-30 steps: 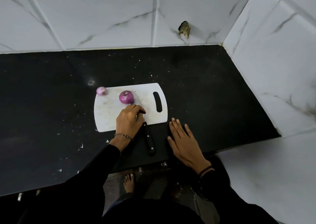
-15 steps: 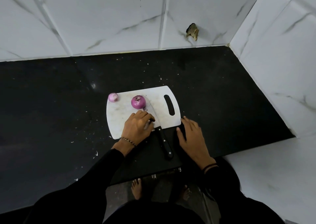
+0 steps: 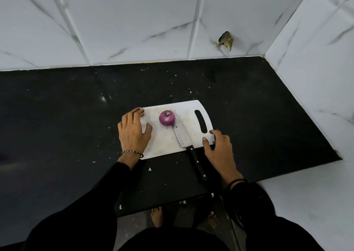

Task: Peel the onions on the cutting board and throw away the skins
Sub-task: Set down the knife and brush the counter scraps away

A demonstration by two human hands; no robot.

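Note:
A white cutting board (image 3: 166, 141) lies on the black counter. A large purple onion (image 3: 167, 118) sits near the board's middle. A small pale onion (image 3: 141, 109) at the board's far left corner is mostly hidden under my left hand's fingertips. My left hand (image 3: 133, 132) lies over the board's left edge, fingers stretched to that small onion, thumb spread. My right hand (image 3: 218, 149) holds the board's near right corner, thumb on top and fingers bent over the edge. A black-handled knife (image 3: 183, 139) lies with its blade on the board, tip by the large onion.
The black counter (image 3: 67, 126) carries small white flecks. White marble-tiled walls (image 3: 134, 21) close the back and the right side. The knife's handle (image 3: 198, 166) sticks out over the counter toward its near edge. My bare feet show on the floor below.
My left hand left the knife and moved left and forward to the small onion. My right hand slid forward onto the board's near right corner. The view shifted.

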